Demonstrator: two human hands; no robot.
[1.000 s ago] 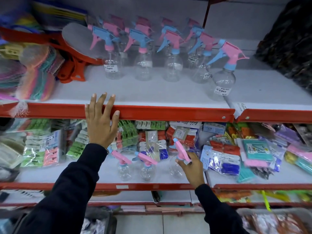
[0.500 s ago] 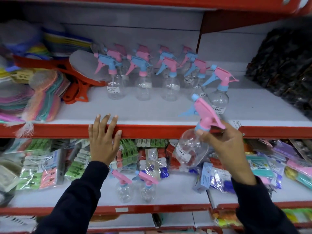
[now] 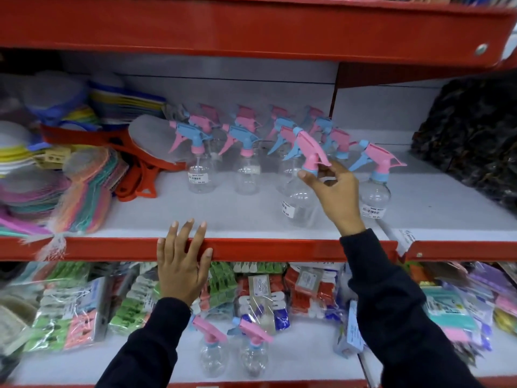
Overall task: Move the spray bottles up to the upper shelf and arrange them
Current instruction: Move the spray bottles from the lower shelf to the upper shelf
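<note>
My right hand [image 3: 337, 193] grips a clear spray bottle [image 3: 300, 204] by the neck under its pink trigger head, tilted, its base at the upper shelf [image 3: 237, 217]. Several clear spray bottles [image 3: 246, 163] with pink and blue heads stand in rows behind it; one spray bottle [image 3: 375, 191] stands just right of my hand. Two spray bottles stay on the lower shelf [image 3: 307, 357]: a left bottle [image 3: 211, 351] and a right bottle [image 3: 254, 355]. My left hand [image 3: 181, 264] lies flat on the shelf's red front edge [image 3: 265, 249], holding nothing.
Coloured mesh items [image 3: 78, 189] and red-handled pieces [image 3: 137, 175] fill the upper shelf's left. A dark bundle [image 3: 472, 138] sits at the right. Packs of clothes pegs [image 3: 84, 312] and packaged goods [image 3: 453, 303] crowd the lower shelf. A red shelf [image 3: 251, 26] hangs overhead.
My right hand took a bottle from the lower shelf, lifted it past the red edge, and now holds it on the upper shelf. The left hand stayed on the edge.
</note>
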